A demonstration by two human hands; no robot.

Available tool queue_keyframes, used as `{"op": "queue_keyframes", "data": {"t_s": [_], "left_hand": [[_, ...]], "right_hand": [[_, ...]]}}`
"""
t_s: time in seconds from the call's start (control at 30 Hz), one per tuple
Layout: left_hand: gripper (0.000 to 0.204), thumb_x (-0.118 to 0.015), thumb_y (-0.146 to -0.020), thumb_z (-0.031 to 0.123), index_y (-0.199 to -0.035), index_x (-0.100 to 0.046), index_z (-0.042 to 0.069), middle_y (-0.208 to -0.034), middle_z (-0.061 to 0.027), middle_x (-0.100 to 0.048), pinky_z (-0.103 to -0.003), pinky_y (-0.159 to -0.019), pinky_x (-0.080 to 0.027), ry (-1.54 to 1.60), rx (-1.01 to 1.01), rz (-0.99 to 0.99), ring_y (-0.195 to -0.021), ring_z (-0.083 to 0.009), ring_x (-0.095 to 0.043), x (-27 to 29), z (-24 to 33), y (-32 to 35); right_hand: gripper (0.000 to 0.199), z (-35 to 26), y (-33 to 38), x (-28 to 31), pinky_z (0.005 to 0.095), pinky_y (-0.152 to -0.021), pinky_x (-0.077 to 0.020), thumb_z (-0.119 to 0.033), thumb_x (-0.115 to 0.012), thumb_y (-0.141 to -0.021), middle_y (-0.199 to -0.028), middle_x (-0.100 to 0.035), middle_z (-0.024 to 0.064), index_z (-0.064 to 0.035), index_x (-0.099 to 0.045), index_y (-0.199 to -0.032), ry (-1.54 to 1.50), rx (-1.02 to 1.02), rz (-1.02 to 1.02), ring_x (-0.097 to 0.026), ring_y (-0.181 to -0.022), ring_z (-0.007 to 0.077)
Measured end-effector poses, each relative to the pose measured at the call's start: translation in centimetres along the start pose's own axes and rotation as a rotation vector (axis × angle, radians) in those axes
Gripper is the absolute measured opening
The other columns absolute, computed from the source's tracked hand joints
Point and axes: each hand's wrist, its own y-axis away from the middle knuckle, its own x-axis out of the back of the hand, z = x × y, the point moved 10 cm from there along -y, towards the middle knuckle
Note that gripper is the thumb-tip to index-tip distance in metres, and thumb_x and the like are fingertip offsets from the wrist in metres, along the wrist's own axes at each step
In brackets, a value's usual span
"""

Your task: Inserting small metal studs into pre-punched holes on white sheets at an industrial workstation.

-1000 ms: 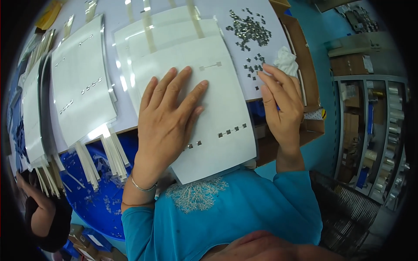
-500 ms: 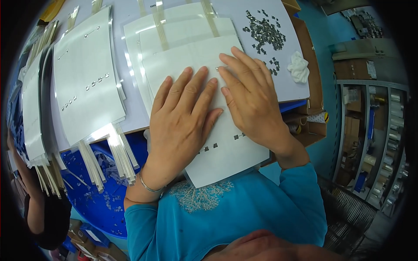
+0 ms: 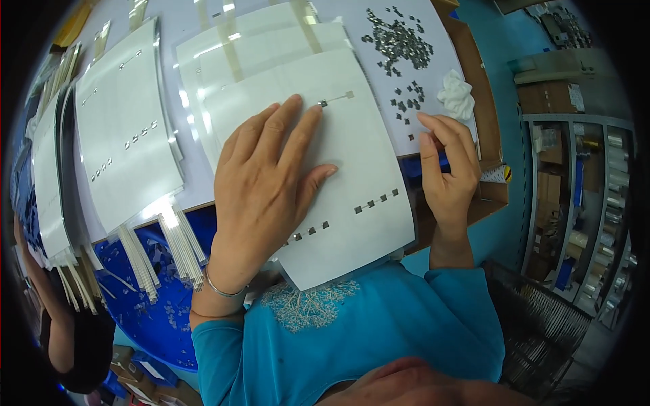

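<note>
My left hand [image 3: 267, 172] lies flat with fingers spread on a white flexible sheet [image 3: 338, 149]. Its index fingertip is at a small dark square piece [image 3: 323, 103], from which a thin line runs to a pale grey square pad [image 3: 349, 95]. Along the sheet's near part run two rows of dark square pieces [image 3: 377, 202]. Off the sheet's right edge hovers my right hand [image 3: 450, 166], thumb and index finger a little apart, with nothing visible between them. It is close to several loose dark pieces [image 3: 407, 98] scattered below a larger heap [image 3: 399, 44].
A crumpled white wad [image 3: 456, 95] sits by the table's right edge, beside a cardboard box [image 3: 484, 101]. More sheets [image 3: 128, 122] with strip bundles [image 3: 179, 243] lie left. Below them is a blue tub [image 3: 162, 318]. Another person's arm [image 3: 57, 318] shows at far left.
My right hand has left the sheet and moved right, toward the loose pieces, uncovering the pad and line. My left hand has slid slightly left and stays on the sheet.
</note>
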Motion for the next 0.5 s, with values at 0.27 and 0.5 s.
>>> {"op": "queue_keyframes", "data": {"t_s": [0.27,0.5], "left_hand": [[0.060,-0.076,-0.091,0.050,-0.145,-0.070,0.023,-0.140,-0.0049,-0.066,-0.041,-0.100,-0.053,-0.117,-0.008,-0.019,-0.113,-0.0282,-0.062,-0.6,0.0,-1.0],[0.057,-0.080,-0.092,0.045,-0.139,-0.071,0.015,-0.141,-0.0064,-0.068,-0.042,-0.100,-0.055,-0.086,0.003,0.013,-0.117,-0.0295,-0.064,-0.7,-0.1,-0.7]], "right_hand": [[0.023,0.1,0.9,0.3,0.0345,-0.080,-0.0577,0.003,-0.079,-0.090,-0.113,-0.074,0.0131,0.0005,-0.081,-0.113,0.095,0.097,-0.060,-0.069,-0.094,0.0258],[0.024,0.4,1.0,0.0,0.0367,-0.081,-0.0568,0.001,-0.079,-0.091,-0.119,-0.074,0.0128,0.0007,-0.081,-0.115,0.121,0.184,-0.150,-0.067,-0.090,0.0265]]}}
